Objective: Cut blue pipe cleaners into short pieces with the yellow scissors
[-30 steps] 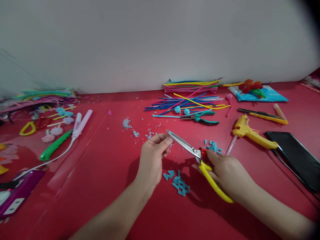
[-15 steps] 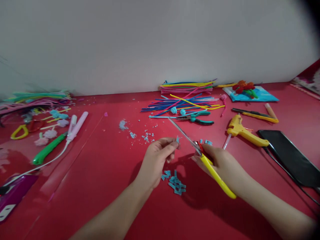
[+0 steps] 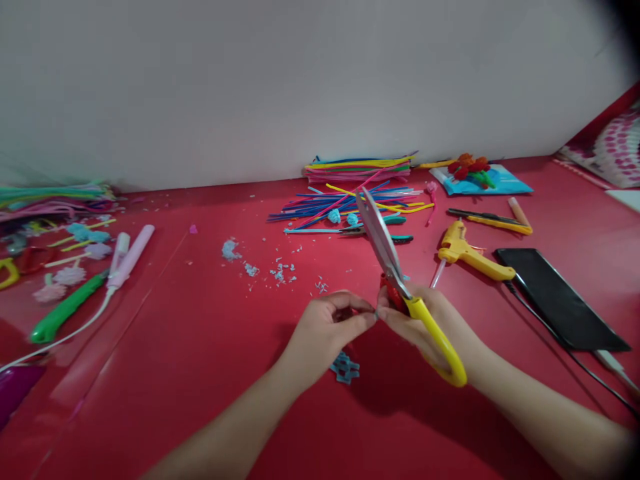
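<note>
Scissors (image 3: 434, 337) with yellow and red handles are held in my right hand (image 3: 440, 320), their blades pointing up and away. My left hand (image 3: 325, 333) pinches a tiny blue piece (image 3: 376, 315), and the fingertips of both hands meet at it. Below my left hand, several short blue pieces (image 3: 345, 368) lie in a small pile, partly hidden by the hand. White and blue clippings (image 3: 283, 272) are scattered on the red table (image 3: 200, 333) beyond my left hand.
Pipe cleaners (image 3: 357, 170) and teal-handled pliers (image 3: 400, 239) lie at the back. To the right are a yellow glue gun (image 3: 475, 257) and a black phone (image 3: 560, 300). A green-handled tool (image 3: 70, 307) and a pink iron (image 3: 133, 257) lie left.
The scissors have turned more upright and away from the blue piece. My hands have come together, fingertips meeting. New clippings lie beyond my left hand. The view has shifted slightly right.
</note>
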Tool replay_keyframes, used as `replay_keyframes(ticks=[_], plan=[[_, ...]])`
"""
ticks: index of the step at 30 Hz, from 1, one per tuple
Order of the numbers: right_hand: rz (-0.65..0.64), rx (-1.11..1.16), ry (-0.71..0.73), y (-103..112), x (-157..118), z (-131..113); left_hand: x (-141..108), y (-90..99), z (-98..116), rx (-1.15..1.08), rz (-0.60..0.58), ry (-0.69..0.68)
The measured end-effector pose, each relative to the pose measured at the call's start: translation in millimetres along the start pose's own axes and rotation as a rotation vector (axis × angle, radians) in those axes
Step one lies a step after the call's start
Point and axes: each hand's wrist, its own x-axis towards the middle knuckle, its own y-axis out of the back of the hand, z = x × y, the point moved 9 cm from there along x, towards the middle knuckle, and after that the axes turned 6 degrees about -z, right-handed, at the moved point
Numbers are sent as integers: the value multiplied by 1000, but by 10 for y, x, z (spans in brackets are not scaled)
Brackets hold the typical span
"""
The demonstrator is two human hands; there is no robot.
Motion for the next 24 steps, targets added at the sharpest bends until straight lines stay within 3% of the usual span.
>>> replay_keyframes(ticks=[6, 14, 17, 24], plan=[[24, -195, 80, 18, -13, 10, -31, 18, 140, 169, 74, -129], [84, -748, 55, 122, -43, -3, -53, 409, 61, -267, 321, -76], [64, -827, 55, 59, -35, 31, -63, 508, 64, -363, 375, -105], [-9, -871, 4, -50, -31, 121, -76, 527, 103, -396, 373, -156]])
